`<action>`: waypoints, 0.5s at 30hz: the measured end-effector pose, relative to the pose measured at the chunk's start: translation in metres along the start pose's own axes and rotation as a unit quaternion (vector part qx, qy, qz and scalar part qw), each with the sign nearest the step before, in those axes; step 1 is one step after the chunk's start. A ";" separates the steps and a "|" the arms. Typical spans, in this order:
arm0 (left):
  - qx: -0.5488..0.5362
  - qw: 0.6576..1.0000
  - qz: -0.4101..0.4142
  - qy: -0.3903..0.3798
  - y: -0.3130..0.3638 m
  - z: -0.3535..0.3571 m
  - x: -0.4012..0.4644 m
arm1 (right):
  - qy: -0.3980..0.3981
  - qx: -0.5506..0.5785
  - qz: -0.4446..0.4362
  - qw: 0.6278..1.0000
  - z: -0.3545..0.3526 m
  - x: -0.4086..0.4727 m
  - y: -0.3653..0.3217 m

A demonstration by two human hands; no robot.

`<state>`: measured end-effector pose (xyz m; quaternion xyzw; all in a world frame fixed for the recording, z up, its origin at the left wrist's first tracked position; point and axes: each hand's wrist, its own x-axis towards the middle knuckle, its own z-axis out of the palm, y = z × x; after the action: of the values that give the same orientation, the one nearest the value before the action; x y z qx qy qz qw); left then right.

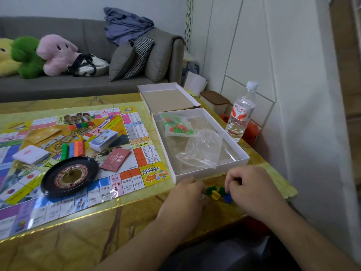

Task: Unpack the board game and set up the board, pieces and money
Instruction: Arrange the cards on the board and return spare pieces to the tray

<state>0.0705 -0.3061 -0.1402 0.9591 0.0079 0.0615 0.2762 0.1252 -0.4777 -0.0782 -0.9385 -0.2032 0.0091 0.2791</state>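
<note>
Leaning over the near right corner of the table (82,249), a person has both hands down on the tabletop just in front of the open box tray (242,153). Between the hands sits a small cluster of playing pieces (216,192): green, yellow and blue, touching one another. The left hand (185,194) has its fingers curled under at the left edge of the cluster, with something small and clear glinting under them; whether it actually grips anything I cannot tell. The right hand (248,186) has its fingers curled at the right side of the cluster, against the blue piece; whether it pinches that piece I cannot tell either.

Inside the tray lie a bag of red and green houses (176,127) at the far left and an empty-looking clear bag (203,149) nearer the middle. The box lid (168,98) lies upturned just beyond the tray.

To the left, the game board (136,153) is spread flat. On it stand a black roulette wheel (69,176) near its front edge, a card deck (104,140) and a white card stack (31,154) farther in, coloured blocks (73,149) between them, and a red envelope (116,159) right of the wheel.

A water bottle (241,114) stands upright at the table's far right, beside the tray. Beyond the table, plush toys (56,53) rest on a grey sofa (89,32).
</note>
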 end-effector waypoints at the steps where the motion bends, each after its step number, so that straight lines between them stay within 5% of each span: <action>1: -0.006 1.000 -0.001 0.004 0.000 0.000 -0.001 | -0.004 -0.001 0.002 1.000 0.000 0.000 0.000; 15: -0.032 0.999 -0.002 0.036 -0.002 -0.003 -0.014 | 0.003 -0.021 0.006 1.000 0.003 -0.001 -0.003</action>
<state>0.0566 -0.3034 -0.1406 0.9470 0.0179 0.0955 0.3062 0.1225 -0.4742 -0.0795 -0.9452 -0.1971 0.0034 0.2603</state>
